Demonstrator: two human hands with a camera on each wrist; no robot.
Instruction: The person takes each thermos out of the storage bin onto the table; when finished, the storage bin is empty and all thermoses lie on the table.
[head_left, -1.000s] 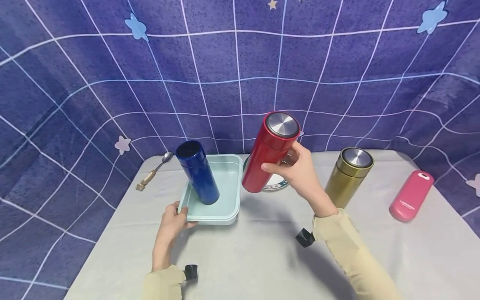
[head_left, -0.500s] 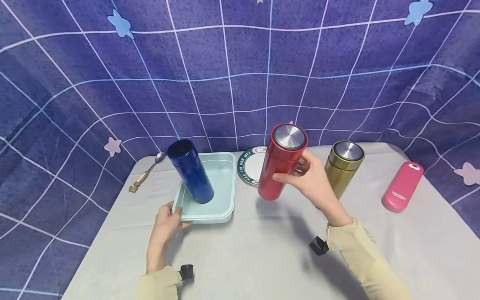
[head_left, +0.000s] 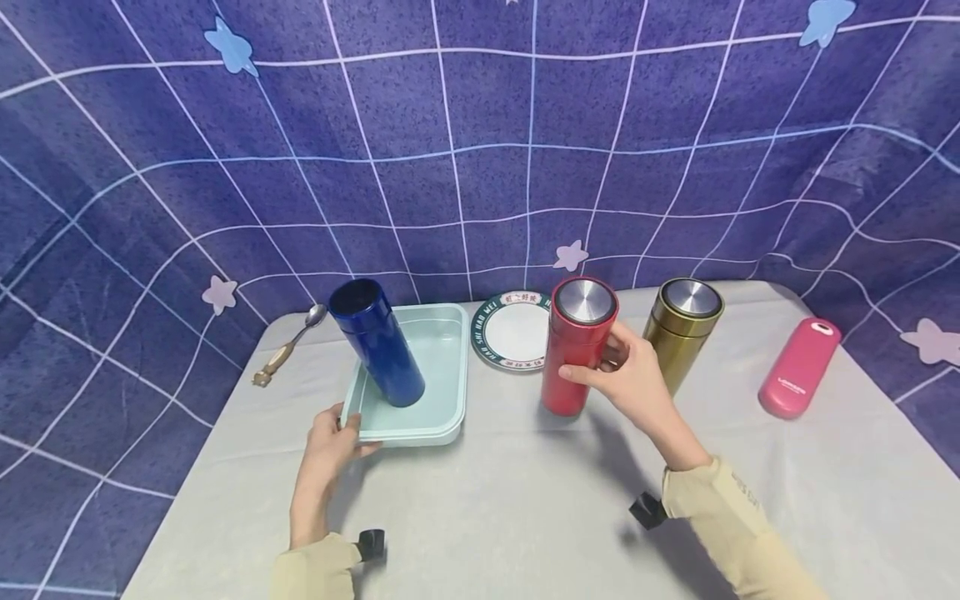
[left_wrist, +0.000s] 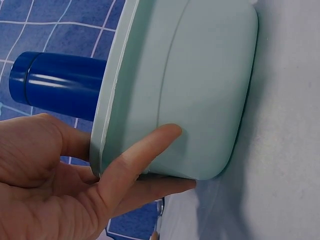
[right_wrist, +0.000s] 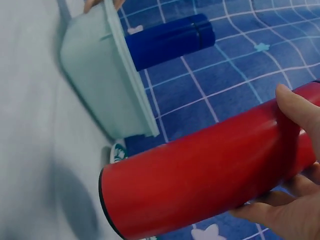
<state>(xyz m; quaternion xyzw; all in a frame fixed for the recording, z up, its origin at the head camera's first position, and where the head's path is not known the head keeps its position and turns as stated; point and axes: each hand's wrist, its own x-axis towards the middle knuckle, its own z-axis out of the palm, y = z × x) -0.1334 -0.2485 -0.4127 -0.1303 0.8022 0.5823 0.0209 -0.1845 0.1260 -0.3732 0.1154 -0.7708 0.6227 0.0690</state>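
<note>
The tray [head_left: 442, 358] is mint, one flask [head_left: 572, 346] red — the backdrop [head_left: 375, 117] gridded blue.

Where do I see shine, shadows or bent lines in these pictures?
Head view: soft shadow on the table below the right hand, bowed gridlines on the backdrop; left wrist view: glare streaks on the blue bottle; right wrist view: dark shadow left of the red bottle.

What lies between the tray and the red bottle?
In the head view, a green-rimmed white plate lies between the tray and the red bottle, which hides part of the plate's right side.
</note>
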